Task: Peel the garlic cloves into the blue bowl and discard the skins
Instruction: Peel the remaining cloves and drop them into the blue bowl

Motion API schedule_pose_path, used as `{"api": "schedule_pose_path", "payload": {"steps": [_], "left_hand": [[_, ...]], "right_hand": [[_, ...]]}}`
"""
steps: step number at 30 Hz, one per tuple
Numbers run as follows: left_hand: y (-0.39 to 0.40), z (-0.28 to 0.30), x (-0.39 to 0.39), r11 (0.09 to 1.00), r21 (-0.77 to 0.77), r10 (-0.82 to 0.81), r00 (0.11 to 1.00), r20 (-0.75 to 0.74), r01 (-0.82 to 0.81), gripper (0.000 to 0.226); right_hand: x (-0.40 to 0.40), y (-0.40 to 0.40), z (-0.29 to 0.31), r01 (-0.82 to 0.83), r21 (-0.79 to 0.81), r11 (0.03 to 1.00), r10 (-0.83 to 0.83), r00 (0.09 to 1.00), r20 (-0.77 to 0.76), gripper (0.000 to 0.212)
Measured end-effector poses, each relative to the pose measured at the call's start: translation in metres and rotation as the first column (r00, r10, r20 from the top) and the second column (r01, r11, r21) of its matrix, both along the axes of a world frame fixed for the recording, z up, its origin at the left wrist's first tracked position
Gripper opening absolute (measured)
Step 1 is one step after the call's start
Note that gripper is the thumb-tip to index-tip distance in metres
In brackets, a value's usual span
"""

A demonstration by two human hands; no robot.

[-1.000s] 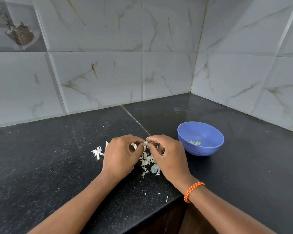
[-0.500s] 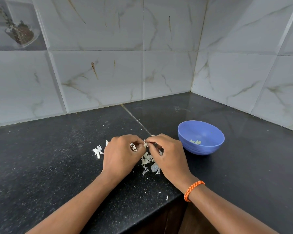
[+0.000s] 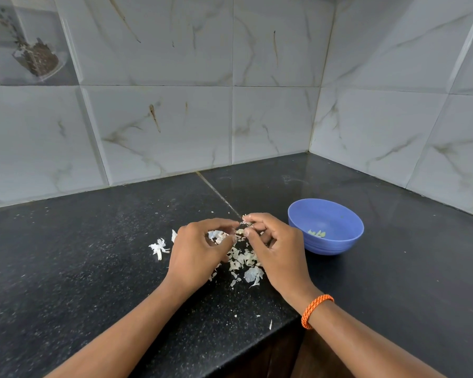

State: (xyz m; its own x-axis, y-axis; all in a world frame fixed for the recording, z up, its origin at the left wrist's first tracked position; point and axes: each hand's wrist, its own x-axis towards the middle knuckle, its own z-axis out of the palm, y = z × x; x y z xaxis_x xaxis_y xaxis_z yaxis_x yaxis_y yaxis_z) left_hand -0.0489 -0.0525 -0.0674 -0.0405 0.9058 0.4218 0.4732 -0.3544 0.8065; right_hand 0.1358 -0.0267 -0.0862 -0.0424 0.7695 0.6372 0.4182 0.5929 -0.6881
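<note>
Meanwhile, at the counter: a person peels garlic over a dark speckled countertop [image 3: 66, 268] in a tiled kitchen corner.
Left hand: the left hand [image 3: 200, 249] curls its fingers around a small garlic clove [image 3: 216, 236], thumb and fingertips pinching it, papery skin showing in the gap.
Right hand: the right hand [image 3: 276, 246] pinches a flake of skin at the clove's tip between thumb and forefinger; the other fingers are curled loosely under.
Task's thing: the clove sits between both hands, just above the skin pile [image 3: 243, 263], near the blue bowl [image 3: 339, 241].
Bowl: a few pale peeled cloves [image 3: 316, 233] lie in its bottom.
Handling, as judged: the clove looks light, firm and small, likely slick once bare; the skin is thin, brittle and tears easily, so the loose edge at the tip is the place to take hold.
Wrist: an orange braided bracelet [image 3: 316, 309] on the right.
Writing: no brand, label or readable text is visible.
</note>
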Motion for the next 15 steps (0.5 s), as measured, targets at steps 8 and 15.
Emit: {"api": "schedule_pose_path", "payload": {"steps": [8,15], "left_hand": [[-0.0008,0.0017,0.0017,0.999,-0.038,-0.002,0.992,0.124,0.007,0.008],[-0.0036,0.0022,0.0030,0.999,-0.023,-0.025,0.987,0.157,0.029,0.005]], "right_hand": [[-0.0030,-0.0052,0.0045,-0.054,0.034,0.998,0.052,0.997,0.054,0.025],[-0.0027,-0.0045,0.0058,-0.107,-0.017,0.994,0.107,0.994,0.021,0.029]]}}
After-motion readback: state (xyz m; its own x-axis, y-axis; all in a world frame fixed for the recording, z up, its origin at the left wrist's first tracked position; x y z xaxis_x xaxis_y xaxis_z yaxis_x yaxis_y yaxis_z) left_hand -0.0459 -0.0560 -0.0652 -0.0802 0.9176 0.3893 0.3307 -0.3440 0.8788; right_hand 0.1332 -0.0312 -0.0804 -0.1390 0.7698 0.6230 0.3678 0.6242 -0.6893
